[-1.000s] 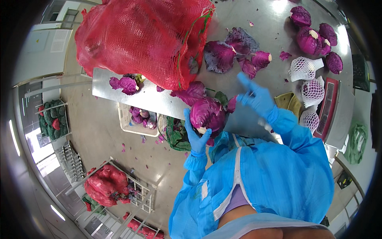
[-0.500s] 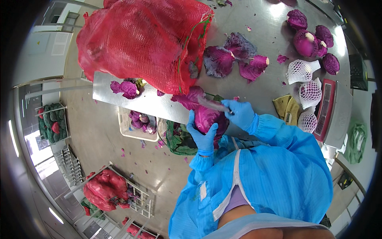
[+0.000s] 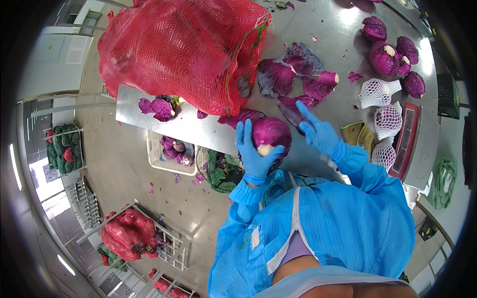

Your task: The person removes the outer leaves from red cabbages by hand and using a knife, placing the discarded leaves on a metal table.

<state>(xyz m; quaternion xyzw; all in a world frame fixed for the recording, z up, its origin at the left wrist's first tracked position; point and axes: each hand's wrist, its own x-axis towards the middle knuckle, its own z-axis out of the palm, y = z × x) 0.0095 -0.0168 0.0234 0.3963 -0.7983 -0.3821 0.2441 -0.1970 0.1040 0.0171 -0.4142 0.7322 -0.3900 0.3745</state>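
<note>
My left hand (image 3: 256, 156), in a blue glove, holds a round purple cabbage (image 3: 273, 133) from the left and below, its pale cut stem showing beside my thumb. My right hand (image 3: 320, 134), also gloved, is spread to the right of the cabbage, index finger stretched out. A knife blade (image 3: 289, 114) slants beside those fingertips; whether they touch it is unclear. Loose cabbage leaves (image 3: 276, 79) lie beyond on the steel table (image 3: 338, 59). A yellowish cloth (image 3: 354, 133) is just right of my right hand.
A red mesh sack (image 3: 174, 54) fills the upper left. Whole cabbages (image 3: 375, 30), white foam-netted cabbages (image 3: 377, 92) and a red-panelled scale (image 3: 407, 139) are at the right. A white basket (image 3: 171, 168) and green mesh bag (image 3: 221, 179) sit below the table edge; racks (image 3: 176, 260) with sacks stand left.
Half a second ago my right hand held the knife over the cabbage; it has moved right and its fingers have spread. My left hand has raised and turned the cabbage slightly.
</note>
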